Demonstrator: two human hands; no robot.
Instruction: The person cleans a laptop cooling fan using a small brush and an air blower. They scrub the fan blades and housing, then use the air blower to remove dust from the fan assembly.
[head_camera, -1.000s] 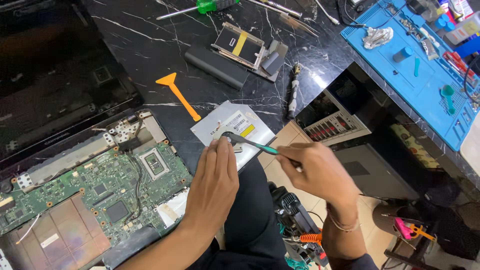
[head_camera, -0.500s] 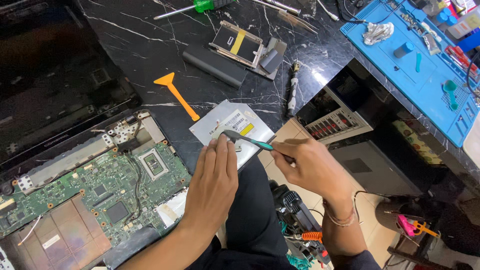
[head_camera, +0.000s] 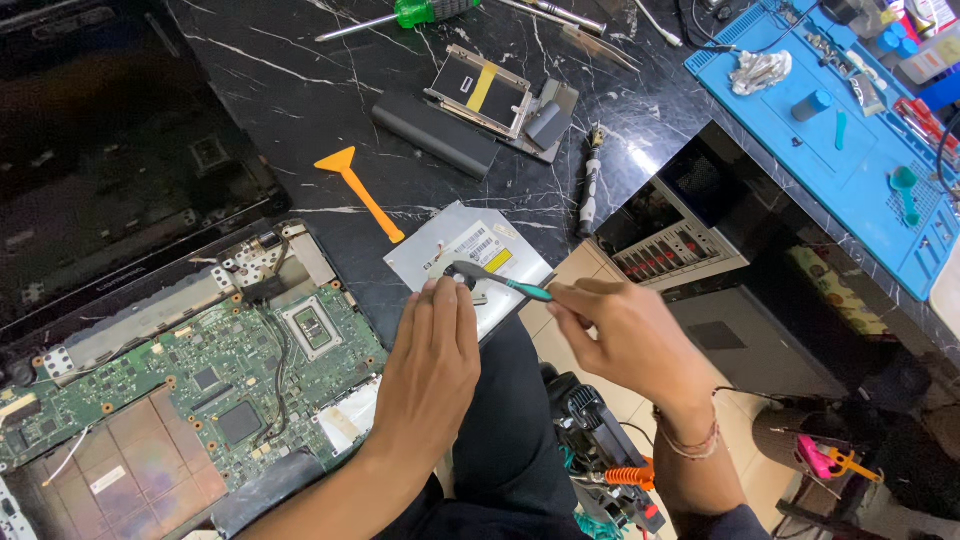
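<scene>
The step in hand looks like loosening a small screw on the optical drive (head_camera: 465, 255), a flat silver slab that lies at the near edge of the black marble worktop (head_camera: 300, 110), just right of the opened laptop (head_camera: 200, 370) with its green board bare.

The left hand (head_camera: 430, 365) lies palm down over the drive's near edge, fingers (head_camera: 440, 300) straight and close together, tips pressing on the metal to pin it. The right hand (head_camera: 625, 335) grips a thin screwdriver (head_camera: 500, 283) with a teal shaft; its fingers are curled tight round the handle, thumb on top, and the tip meets the drive right beside the left fingertips. Whether the tip sits in a screw head is too small to tell.

Judging from this, the next move calls for steady downward pressure while the driver turns, and for the left hand to keep the drive from sliding off the edge. A tiny screw would be easy to lose here.

An orange pry tool (head_camera: 360, 190) lies just beyond the drive, untouched.
</scene>
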